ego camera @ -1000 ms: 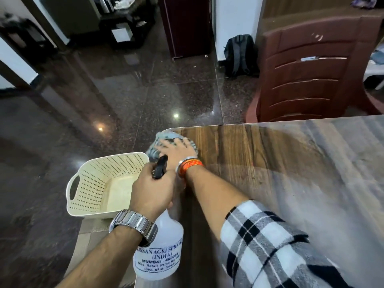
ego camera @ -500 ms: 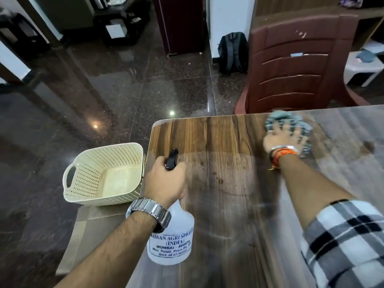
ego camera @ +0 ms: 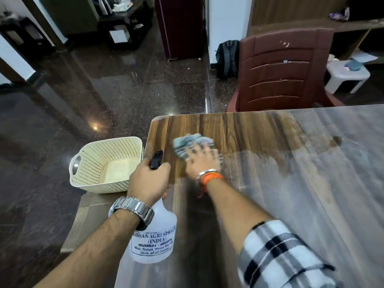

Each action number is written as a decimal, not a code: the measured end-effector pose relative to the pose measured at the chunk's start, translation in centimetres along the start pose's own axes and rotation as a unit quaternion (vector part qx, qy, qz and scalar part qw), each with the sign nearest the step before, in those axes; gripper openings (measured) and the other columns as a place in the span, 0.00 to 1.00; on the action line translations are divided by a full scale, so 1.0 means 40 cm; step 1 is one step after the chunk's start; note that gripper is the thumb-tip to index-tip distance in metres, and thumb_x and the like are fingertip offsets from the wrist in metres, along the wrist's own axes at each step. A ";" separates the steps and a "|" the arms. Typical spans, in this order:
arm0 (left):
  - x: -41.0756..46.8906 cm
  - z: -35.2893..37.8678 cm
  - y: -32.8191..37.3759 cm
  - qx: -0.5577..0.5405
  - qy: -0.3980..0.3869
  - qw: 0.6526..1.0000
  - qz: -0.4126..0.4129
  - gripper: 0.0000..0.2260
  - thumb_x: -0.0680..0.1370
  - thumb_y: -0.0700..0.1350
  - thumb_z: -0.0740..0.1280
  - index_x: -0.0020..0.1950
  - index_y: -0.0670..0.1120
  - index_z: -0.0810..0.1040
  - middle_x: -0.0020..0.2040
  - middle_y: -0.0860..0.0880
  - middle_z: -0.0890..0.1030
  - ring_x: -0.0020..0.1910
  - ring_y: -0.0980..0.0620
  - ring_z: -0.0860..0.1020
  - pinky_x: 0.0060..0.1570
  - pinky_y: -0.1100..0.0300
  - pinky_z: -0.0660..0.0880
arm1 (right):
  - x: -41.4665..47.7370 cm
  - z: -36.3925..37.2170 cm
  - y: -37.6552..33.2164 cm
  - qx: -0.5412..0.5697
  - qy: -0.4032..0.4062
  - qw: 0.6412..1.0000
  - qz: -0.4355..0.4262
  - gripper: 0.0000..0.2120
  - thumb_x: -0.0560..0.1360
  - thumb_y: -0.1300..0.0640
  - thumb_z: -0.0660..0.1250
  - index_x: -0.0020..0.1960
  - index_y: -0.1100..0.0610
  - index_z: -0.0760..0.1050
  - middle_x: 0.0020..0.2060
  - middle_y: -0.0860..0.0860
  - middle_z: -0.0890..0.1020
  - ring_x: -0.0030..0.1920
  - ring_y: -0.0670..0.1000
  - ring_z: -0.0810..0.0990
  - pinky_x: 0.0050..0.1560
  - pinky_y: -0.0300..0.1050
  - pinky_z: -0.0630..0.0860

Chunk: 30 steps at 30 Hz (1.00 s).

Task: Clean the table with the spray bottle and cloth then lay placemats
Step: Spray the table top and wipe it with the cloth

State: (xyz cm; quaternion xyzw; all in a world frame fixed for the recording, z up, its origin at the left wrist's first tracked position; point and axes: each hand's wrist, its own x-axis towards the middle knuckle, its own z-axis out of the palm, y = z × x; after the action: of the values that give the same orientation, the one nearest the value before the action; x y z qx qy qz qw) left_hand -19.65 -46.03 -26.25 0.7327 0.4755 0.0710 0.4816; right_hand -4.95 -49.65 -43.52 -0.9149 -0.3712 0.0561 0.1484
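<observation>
Your left hand [ego camera: 148, 181] is wrapped tight round the neck of the translucent white plastic spray bottle [ego camera: 154, 235]. Its black trigger head pokes out above your knuckles and aims at the far left corner of the glossy wood-grain table [ego camera: 270, 132]. The bottle hangs at the near left edge, and whether its base touches the top cannot be told. Held this way it appears ready for another squirt without being set down.

Your right hand [ego camera: 202, 163] presses the crumpled blue-grey cloth [ego camera: 191, 142] onto the tabletop just beyond the nozzle. The fingers look spread and flat, though the hand is blurred, and that would suit bearing down over a wide patch in mid-wipe. The two hands work side by side, near each other but apart.

The wood around the cloth shows dark and bare, while a pale sheen covers the right-hand stretch. Whether that is spray film or glare is not clear.

Just beside the table's left edge sits a cream perforated plastic basket [ego camera: 104, 163] on a beige woven mat [ego camera: 83, 221], likely a placemat. It is probably parked off the table so the surface stays free for cleaning. No mat is laid yet. A maroon plastic chair [ego camera: 280, 69] stands at the far edge.
</observation>
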 end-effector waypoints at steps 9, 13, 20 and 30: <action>-0.008 -0.051 -0.115 0.025 0.005 1.000 0.004 0.04 0.76 0.44 0.64 0.42 0.45 0.73 0.34 0.47 0.75 0.28 0.43 0.79 0.18 0.67 0.67 | -0.187 -0.129 0.383 0.041 0.019 0.892 0.449 0.27 0.77 0.46 0.49 0.76 0.40 0.52 0.78 0.45 0.47 0.77 0.57 0.41 0.73 0.62 0.38; -0.042 -0.101 -0.174 0.043 0.011 0.999 0.022 0.06 0.77 0.46 0.65 0.41 0.46 0.74 0.33 0.48 0.76 0.24 0.44 0.80 0.22 0.63 0.68 | -0.138 -0.036 0.126 -0.005 0.003 0.957 0.290 0.26 0.78 0.46 0.52 0.76 0.41 0.53 0.78 0.47 0.49 0.77 0.59 0.45 0.73 0.63 0.41; -0.111 -0.174 -0.262 0.070 0.004 0.997 0.029 0.08 0.78 0.48 0.64 0.40 0.46 0.76 0.41 0.43 0.83 0.40 0.41 0.82 0.38 0.58 0.72 | -0.274 0.086 -0.366 -0.014 -0.112 0.993 -0.024 0.27 0.76 0.44 0.47 0.75 0.44 0.57 0.77 0.46 0.51 0.77 0.55 0.45 0.73 0.62 0.43; -0.181 -0.199 -0.311 0.046 -0.039 0.997 0.044 0.08 0.74 0.48 0.64 0.35 0.47 0.72 0.35 0.46 0.82 0.38 0.39 0.85 0.42 0.54 0.80 | -0.474 -0.061 0.230 0.021 0.027 0.905 0.425 0.28 0.75 0.42 0.46 0.76 0.41 0.54 0.78 0.47 0.51 0.76 0.59 0.46 0.74 0.63 0.41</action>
State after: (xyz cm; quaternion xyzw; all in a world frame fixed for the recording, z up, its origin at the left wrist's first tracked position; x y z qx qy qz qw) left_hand -35.86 -45.43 -29.12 0.7767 0.4265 0.0417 0.4617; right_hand -11.98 -69.66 -44.24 -0.9838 0.0576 0.0970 0.1393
